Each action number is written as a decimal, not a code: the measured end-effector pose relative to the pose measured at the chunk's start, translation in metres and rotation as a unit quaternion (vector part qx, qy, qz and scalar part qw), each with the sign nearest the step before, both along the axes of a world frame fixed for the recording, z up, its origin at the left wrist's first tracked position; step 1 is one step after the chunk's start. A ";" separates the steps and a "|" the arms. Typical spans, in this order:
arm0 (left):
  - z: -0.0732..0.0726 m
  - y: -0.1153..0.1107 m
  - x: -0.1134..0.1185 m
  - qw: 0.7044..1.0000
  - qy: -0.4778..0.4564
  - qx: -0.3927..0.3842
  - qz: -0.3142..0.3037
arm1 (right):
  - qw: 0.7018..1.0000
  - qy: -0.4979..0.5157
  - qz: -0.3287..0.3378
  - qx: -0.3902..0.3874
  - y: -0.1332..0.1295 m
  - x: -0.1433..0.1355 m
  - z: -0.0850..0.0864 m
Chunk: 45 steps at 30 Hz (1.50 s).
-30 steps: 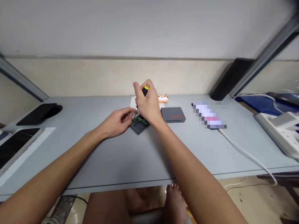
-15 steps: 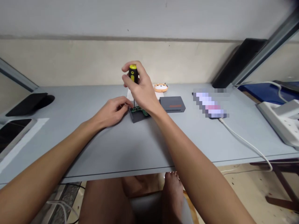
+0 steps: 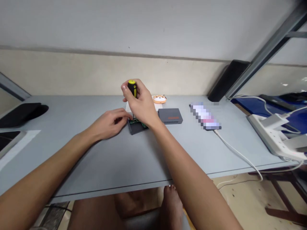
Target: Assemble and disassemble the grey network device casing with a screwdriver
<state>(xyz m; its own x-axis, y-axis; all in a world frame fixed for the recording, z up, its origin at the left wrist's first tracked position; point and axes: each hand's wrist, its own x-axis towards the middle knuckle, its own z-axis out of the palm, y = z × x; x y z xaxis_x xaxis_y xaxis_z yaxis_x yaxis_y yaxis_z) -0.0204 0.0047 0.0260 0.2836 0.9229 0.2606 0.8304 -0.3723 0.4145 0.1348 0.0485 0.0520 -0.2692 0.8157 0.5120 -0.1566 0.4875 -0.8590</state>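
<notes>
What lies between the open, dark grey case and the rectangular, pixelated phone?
In the head view: a grey, orange-marked box, and the right wrist nearer the case.

Before me, the grey desk (image 3: 115,166) carries a box (image 3: 170,116), with a tray (image 3: 137,128) left of it, a phone (image 3: 205,116) to its right and, farther right, a power strip (image 3: 268,135).

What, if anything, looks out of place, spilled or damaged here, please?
The slim, dark-edged rectangular phone to the right on the flat grey desk looks odd: coarse square blocks obscure its screen. I see no spill. The small green circuit board is partly hidden, so I can't judge damage there.
</notes>
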 end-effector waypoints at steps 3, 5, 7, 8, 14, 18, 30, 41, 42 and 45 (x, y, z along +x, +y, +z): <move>0.002 -0.001 0.000 0.999 -0.026 -0.021 -0.042 | 0.998 0.017 -0.048 0.026 -0.016 -0.002 0.012; 0.002 -0.001 -0.003 0.998 -0.041 -0.043 -0.036 | 0.993 -0.010 -0.113 0.027 -0.029 0.003 0.024; 0.002 0.000 -0.008 0.994 -0.056 -0.090 -0.010 | 0.987 -0.039 -0.144 0.062 -0.037 0.014 0.035; 0.003 0.000 -0.011 0.991 -0.066 -0.115 -0.001 | 0.983 -0.064 -0.148 0.083 -0.039 0.023 0.039; 0.004 -0.001 -0.025 0.977 -0.091 -0.184 -0.053 | 0.919 -0.371 -0.103 0.085 -0.035 0.091 0.039; 0.007 -0.007 -0.013 0.981 -0.083 -0.166 -0.057 | 0.829 -0.543 -0.130 0.024 -0.033 0.128 0.026; -0.002 -0.011 0.003 0.986 -0.117 -0.116 -0.040 | 0.838 -0.531 -0.124 -0.019 -0.023 0.153 0.021; -0.001 -0.009 0.001 0.982 -0.132 -0.131 -0.014 | 0.865 -0.500 -0.009 0.047 -0.029 0.120 0.007; -0.001 -0.009 0.002 0.982 -0.132 -0.131 -0.013 | 0.861 -0.507 -0.011 0.044 -0.030 0.118 0.006; -0.003 -0.009 0.001 0.984 -0.124 -0.125 -0.014 | 0.851 -0.523 -0.008 0.044 -0.031 0.112 0.008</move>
